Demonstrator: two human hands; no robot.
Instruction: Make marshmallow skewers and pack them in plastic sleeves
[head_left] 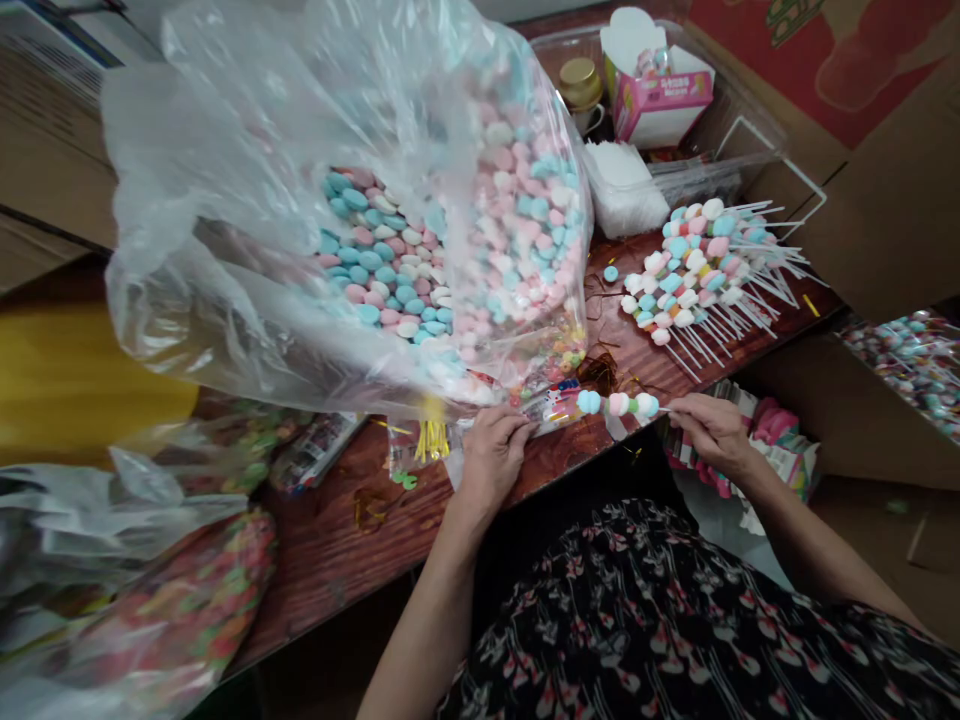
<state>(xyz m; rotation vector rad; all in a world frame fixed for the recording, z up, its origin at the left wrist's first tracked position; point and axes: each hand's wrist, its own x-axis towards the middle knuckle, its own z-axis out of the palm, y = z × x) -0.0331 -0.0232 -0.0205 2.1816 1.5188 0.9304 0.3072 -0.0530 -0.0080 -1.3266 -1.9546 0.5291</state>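
Observation:
A candy skewer (pixel 619 404) of blue, pink, white and green pieces lies level over the front of the table. My right hand (pixel 709 428) pinches the white stick at its right end. The far tip of the skewer meets the mouth of a clear printed bag (pixel 551 402); whether it is inside I cannot tell. My left hand (pixel 496 445) has its fingers closed on that bag's left part. Just left of this hand are a bundle of gold twist ties (pixel 433 438) and a green gummy piece (pixel 404 481).
Behind my hands, a big plastic sack (pixel 262 340) holds pastel candies (pixel 390 265). Finished-looking skewers (pixel 694 265) lie piled at right, sticks toward me. A clear bin (pixel 739 165) stands behind them. Bagged gummies (pixel 202 590) sit at left, a box of wrapped candy (pixel 911 365) at far right.

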